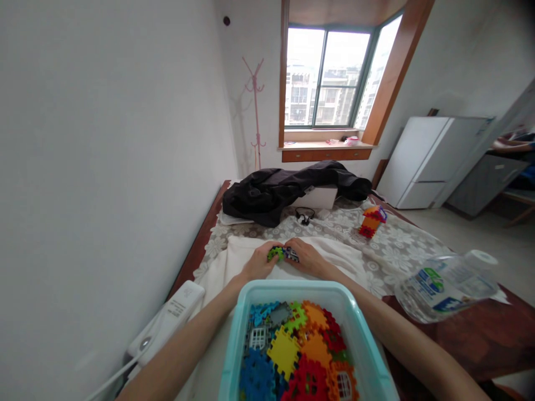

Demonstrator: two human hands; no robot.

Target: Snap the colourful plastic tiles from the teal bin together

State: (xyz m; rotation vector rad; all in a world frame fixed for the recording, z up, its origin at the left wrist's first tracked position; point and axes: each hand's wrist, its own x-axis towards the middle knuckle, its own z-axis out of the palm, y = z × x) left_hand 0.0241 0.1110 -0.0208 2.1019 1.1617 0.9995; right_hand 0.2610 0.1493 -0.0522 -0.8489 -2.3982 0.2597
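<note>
Your left hand (256, 263) and right hand (308, 258) clasp a small block cluster (283, 254) between them; a teal bin (292, 287) of pieces stands nearer you.

White walls (104, 139). Wood-framed window (330, 78) ahead, bright daylight, apartment blocks outside. Pink coat stand (256, 111) in corner. White fridge (430, 161) right, pale floor (480, 234).

Water bottle (447, 287) lying to rt of right hand (307, 257); black jacket (288, 192) & earphones (305, 214) beyond it; white handset (171, 320) near left hand (259, 262); fridge (430, 161) far rt.
</note>
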